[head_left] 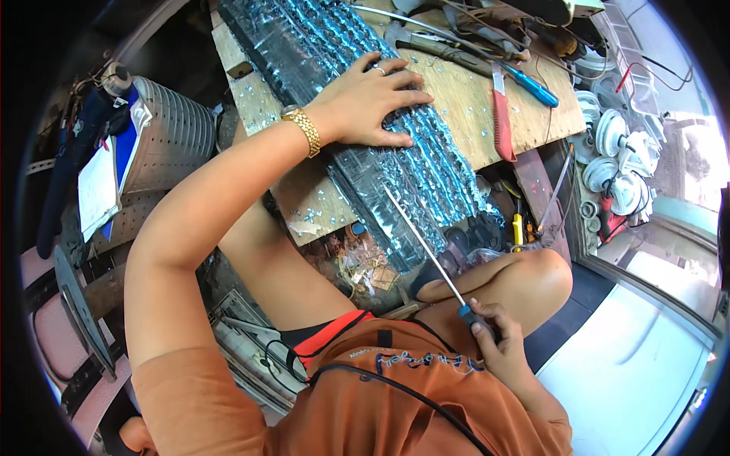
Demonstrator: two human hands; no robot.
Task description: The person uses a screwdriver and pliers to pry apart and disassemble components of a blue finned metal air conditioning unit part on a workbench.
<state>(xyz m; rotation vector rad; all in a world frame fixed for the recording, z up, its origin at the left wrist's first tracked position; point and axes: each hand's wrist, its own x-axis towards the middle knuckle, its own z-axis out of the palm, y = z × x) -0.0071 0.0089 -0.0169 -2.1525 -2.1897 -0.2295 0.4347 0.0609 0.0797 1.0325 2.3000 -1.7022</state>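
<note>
A long block of shiny blue metal fins [449,163] with a dark flat side lies across a wooden board [449,95], its near end jutting past the board's edge. Pressed on top of the fins, palm down with fingers spread, is my left hand [365,102], a ring and a gold watch on that arm. My right hand [499,338], low and near my knee, is wrapped round the handle of a long thin screwdriver [426,247]. Its shaft slants up and left, the tip over the dark side of the block; whether it touches I cannot tell. Small blue flakes dot the board.
A red-handled blade [502,114], a blue-handled screwdriver [531,82] and other tools lie on the board's far right. White plastic reels [612,133] stand at the right, above a white panel [623,365]. A perforated metal drum [179,125] stands left.
</note>
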